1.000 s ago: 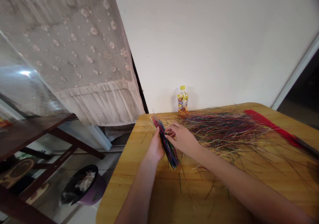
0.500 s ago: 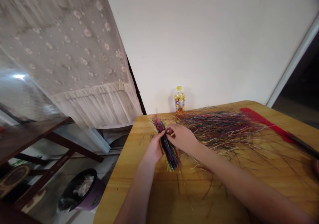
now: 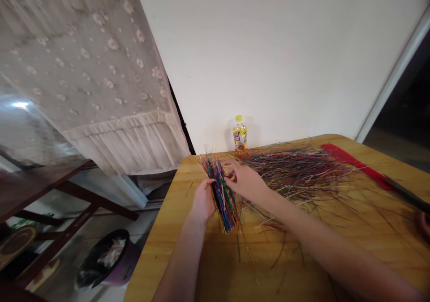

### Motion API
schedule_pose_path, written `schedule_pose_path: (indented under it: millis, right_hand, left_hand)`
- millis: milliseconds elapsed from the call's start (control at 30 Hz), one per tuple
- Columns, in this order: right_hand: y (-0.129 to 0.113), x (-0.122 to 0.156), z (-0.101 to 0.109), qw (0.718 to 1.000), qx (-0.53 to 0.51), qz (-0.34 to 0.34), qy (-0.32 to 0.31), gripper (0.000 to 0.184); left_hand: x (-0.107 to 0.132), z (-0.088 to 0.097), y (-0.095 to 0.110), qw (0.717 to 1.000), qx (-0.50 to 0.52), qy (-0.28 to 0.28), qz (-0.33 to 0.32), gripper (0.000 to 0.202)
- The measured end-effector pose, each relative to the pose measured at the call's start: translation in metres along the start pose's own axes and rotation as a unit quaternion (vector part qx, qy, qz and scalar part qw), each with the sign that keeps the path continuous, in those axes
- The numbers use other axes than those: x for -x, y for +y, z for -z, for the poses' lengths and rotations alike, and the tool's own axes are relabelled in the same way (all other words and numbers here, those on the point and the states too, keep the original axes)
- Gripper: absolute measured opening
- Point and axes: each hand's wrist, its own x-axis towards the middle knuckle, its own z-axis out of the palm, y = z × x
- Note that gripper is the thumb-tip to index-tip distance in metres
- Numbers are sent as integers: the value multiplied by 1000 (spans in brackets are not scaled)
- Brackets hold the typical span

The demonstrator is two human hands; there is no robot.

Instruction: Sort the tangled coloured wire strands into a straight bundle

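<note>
A bundle of thin, many-coloured wires (image 3: 225, 203) stands tilted over the wooden table (image 3: 168, 230). My left hand (image 3: 204, 201) is closed around its left side, with the thumb across the front and the other fingers hidden behind. On the bundle's right side, my right hand (image 3: 243, 179) grips strands near the middle with its thumb and curled fingers. Wires of the same sort lie in a long loose pile (image 3: 295, 165) just beyond my right hand.
A drink bottle (image 3: 239, 136) with a yellow cap stands against the wall. To the right lies a long red object (image 3: 356, 161) with a dark end, near another person's hand (image 3: 422, 226). Stray strands are scattered over the table. A bin (image 3: 124, 266) sits on the floor at left.
My hands have moved slightly apart on the bundle. The bundle is turned, showing more green and blue strands, and its top has spread wider. The view has shifted slightly.
</note>
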Motion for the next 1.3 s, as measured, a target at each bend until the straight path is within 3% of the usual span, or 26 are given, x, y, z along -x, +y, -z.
schedule_pose_path:
  millis: [200, 400, 667, 933, 1200, 1300]
  right_hand:
    - [0, -1, 5, 999, -34, 22, -2, 35]
    - [3, -2, 5, 994, -103, 13, 26, 33]
    - [13, -12, 6, 940, -321, -116, 9, 36]
    - [12, -11, 11, 913, -368, -174, 17, 47]
    - [11, -12, 12, 904, -389, -176, 22, 15]
    - [12, -13, 8, 918, -376, -123, 1, 9]
  left_hand:
    - [10, -12, 9, 1000, 13, 10, 16, 12]
    - [13, -12, 11, 999, 35, 8, 16, 19]
    - [13, -11, 5, 999, 14, 7, 34, 33]
    - [12, -10, 3, 999, 26, -23, 40, 28]
    - [7, -5, -3, 999, 10, -21, 23, 22]
    - [5, -5, -7, 999, 26, -35, -8, 28]
